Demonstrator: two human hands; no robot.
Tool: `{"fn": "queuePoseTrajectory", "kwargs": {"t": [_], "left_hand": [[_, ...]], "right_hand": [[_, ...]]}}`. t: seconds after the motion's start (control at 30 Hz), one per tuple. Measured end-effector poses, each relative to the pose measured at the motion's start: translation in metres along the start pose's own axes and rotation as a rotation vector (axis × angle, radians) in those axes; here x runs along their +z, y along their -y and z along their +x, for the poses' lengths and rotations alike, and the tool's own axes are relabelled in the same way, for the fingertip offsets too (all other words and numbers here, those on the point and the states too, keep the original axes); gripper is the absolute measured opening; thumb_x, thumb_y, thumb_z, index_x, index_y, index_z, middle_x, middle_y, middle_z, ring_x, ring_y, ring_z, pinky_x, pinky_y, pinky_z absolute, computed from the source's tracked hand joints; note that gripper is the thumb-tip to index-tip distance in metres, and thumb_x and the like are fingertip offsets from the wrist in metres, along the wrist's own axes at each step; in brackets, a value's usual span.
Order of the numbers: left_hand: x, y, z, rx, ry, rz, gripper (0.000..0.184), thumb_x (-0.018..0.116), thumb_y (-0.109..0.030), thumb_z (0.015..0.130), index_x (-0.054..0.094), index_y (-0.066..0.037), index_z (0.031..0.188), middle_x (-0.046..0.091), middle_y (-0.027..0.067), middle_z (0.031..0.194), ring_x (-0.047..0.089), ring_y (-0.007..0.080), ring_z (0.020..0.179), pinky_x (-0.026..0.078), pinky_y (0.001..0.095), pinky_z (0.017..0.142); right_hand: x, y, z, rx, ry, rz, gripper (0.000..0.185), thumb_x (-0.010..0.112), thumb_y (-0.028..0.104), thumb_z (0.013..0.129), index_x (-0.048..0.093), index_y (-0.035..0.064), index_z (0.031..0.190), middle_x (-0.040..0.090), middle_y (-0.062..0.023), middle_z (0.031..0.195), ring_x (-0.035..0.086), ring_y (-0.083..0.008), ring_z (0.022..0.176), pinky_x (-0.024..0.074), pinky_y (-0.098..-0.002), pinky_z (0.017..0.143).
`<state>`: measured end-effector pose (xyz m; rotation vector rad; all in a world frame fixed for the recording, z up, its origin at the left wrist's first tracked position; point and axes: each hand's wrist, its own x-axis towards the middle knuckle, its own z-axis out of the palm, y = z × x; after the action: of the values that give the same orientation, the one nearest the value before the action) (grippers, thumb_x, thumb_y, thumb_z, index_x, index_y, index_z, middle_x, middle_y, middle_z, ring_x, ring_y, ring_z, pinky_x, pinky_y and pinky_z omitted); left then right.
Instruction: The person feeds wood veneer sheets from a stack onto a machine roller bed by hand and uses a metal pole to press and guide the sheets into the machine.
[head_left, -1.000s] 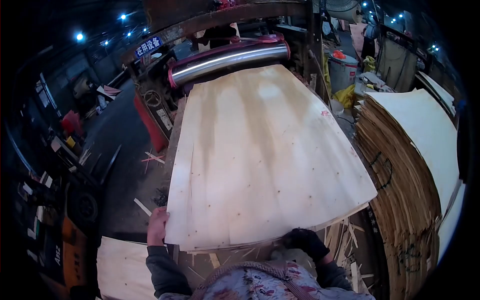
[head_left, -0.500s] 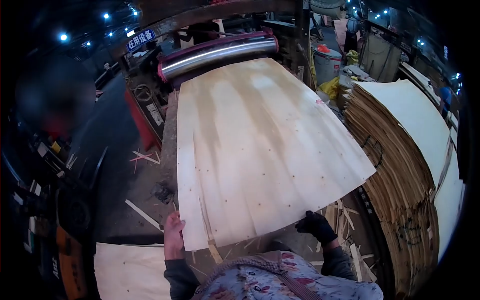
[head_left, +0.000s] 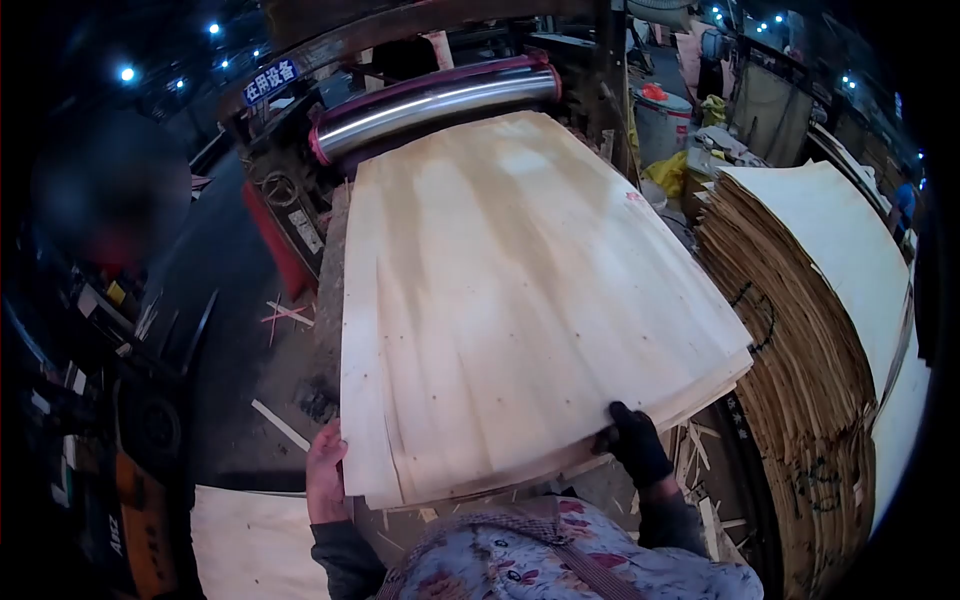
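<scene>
A large pale veneer sheet (head_left: 520, 300) with brown streaks and small knots lies on top of other sheets in front of a shiny metal roller (head_left: 440, 105). My bare left hand (head_left: 326, 462) grips the near left corner, its fingers at the sheet's edge. On the near right edge is my right hand (head_left: 636, 445) in a dark glove, its thumb on top and its other fingers hidden beneath. Several sheet edges show under the top one at the near right corner.
To the right stands a tall stack of veneer (head_left: 790, 310). Another pale sheet (head_left: 250, 545) lies low at the left. Wood scraps (head_left: 280, 424) litter the floor. A metal drum (head_left: 662, 125) and yellow bags (head_left: 665, 175) stand behind on the right.
The view has turned slightly. The sheet's near edge was lifted and moved, then came down over the layers below. Both hands have moved along with it and still hold its edge.
</scene>
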<state>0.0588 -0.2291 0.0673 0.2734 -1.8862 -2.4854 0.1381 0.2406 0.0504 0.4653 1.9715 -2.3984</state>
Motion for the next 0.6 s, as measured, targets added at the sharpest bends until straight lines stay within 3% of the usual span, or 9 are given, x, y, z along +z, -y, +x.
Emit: {"fn": "queuePoseTrajectory", "kwargs": {"t": [0.07, 0.1, 0.13, 0.23, 0.3, 0.37, 0.4, 0.47, 0.6], "left_hand": [[-0.002, 0.009, 0.016, -0.006, -0.007, -0.005, 0.042, 0.046, 0.004, 0.083, 0.047, 0.001, 0.125, 0.058, 0.0142, 0.118, 0.058, 0.0241, 0.105, 0.046, 0.0349, 0.093], [0.005, 0.007, 0.020, -0.011, 0.005, 0.019, 0.042, 0.044, 0.004, 0.084, 0.047, 0.000, 0.125, 0.056, 0.0142, 0.121, 0.059, 0.0230, 0.103, 0.046, 0.0340, 0.092], [0.009, 0.005, 0.019, -0.040, -0.051, 0.028, 0.042, 0.046, 0.003, 0.084, 0.047, 0.000, 0.125, 0.055, 0.0144, 0.122, 0.059, 0.0225, 0.103, 0.046, 0.0337, 0.091], [0.014, 0.018, 0.023, -0.028, -0.179, 0.157, 0.042, 0.050, -0.002, 0.084, 0.046, 0.001, 0.126, 0.056, 0.0140, 0.118, 0.059, 0.0236, 0.100, 0.047, 0.0338, 0.089], [-0.012, 0.052, 0.027, 0.012, -0.266, 0.270, 0.044, 0.052, -0.005, 0.084, 0.045, 0.002, 0.127, 0.058, 0.0134, 0.112, 0.060, 0.0253, 0.098, 0.048, 0.0342, 0.088], [-0.056, 0.098, 0.046, 0.427, -0.180, 1.123, 0.049, 0.053, -0.007, 0.085, 0.040, 0.005, 0.131, 0.056, 0.0157, 0.111, 0.058, 0.0312, 0.098, 0.046, 0.0362, 0.090], [-0.046, 0.097, 0.041, 0.428, -0.175, 1.129, 0.049, 0.053, -0.007, 0.085, 0.040, 0.005, 0.131, 0.056, 0.0157, 0.111, 0.058, 0.0312, 0.098, 0.046, 0.0362, 0.090], [-0.006, 0.104, 0.013, 0.112, -0.149, 0.958, 0.052, 0.056, -0.010, 0.086, 0.037, 0.005, 0.132, 0.042, 0.0236, 0.133, 0.040, 0.0379, 0.125, 0.036, 0.0409, 0.102], [0.016, 0.125, 0.002, 0.229, -0.116, 1.274, 0.055, 0.056, -0.018, 0.088, 0.036, 0.004, 0.134, 0.029, 0.0311, 0.141, 0.023, 0.0444, 0.133, 0.023, 0.0462, 0.109]], "right_hand": [[0.006, -0.001, 0.036, 0.072, 0.012, 0.270, 0.035, 0.050, 0.029, 0.095, 0.058, -0.0001, 0.078, 0.063, -0.0130, 0.067, 0.063, -0.0194, 0.061, 0.0516, -0.0322, 0.061], [0.011, 0.000, 0.053, -0.136, 0.065, -0.021, 0.034, 0.051, 0.030, 0.095, 0.060, 0.0004, 0.079, 0.062, -0.0126, 0.067, 0.062, -0.0206, 0.060, 0.0525, -0.0339, 0.061], [0.016, 0.002, 0.075, 0.077, 0.098, 0.265, 0.032, 0.052, 0.029, 0.094, 0.061, -0.0011, 0.088, 0.063, -0.0125, 0.068, 0.065, -0.0225, 0.065, 0.0542, -0.0361, 0.065], [0.037, -0.023, 0.124, 0.024, 0.287, 0.599, 0.033, 0.055, 0.027, 0.093, 0.054, 0.0009, 0.113, 0.062, -0.0135, 0.083, 0.065, -0.0286, 0.074, 0.0538, -0.0435, 0.071], [0.050, -0.020, 0.139, -0.084, 0.398, 0.336, 0.036, 0.056, 0.024, 0.093, 0.051, -0.0026, 0.117, 0.061, -0.0123, 0.086, 0.065, -0.0284, 0.080, 0.0546, -0.0420, 0.074], [0.058, -0.035, 0.145, -0.002, 0.331, 0.453, 0.035, 0.056, 0.024, 0.093, 0.054, -0.0055, 0.112, 0.063, -0.0142, 0.084, 0.066, -0.0287, 0.079, 0.0551, -0.0413, 0.073], [0.060, -0.040, 0.147, -0.002, 0.328, 0.460, 0.035, 0.056, 0.024, 0.093, 0.054, -0.0055, 0.112, 0.063, -0.0142, 0.084, 0.066, -0.0287, 0.079, 0.0551, -0.0413, 0.073], [0.061, -0.050, 0.150, 0.091, 0.210, 0.418, 0.032, 0.056, 0.023, 0.093, 0.059, -0.0075, 0.101, 0.065, -0.0174, 0.082, 0.067, -0.0289, 0.078, 0.0555, -0.0407, 0.072], [0.062, -0.059, 0.156, 0.111, 0.206, 0.446, 0.034, 0.058, 0.027, 0.092, 0.062, -0.0075, 0.091, 0.066, -0.0200, 0.080, 0.067, -0.0296, 0.073, 0.0560, -0.0392, 0.070]]}}
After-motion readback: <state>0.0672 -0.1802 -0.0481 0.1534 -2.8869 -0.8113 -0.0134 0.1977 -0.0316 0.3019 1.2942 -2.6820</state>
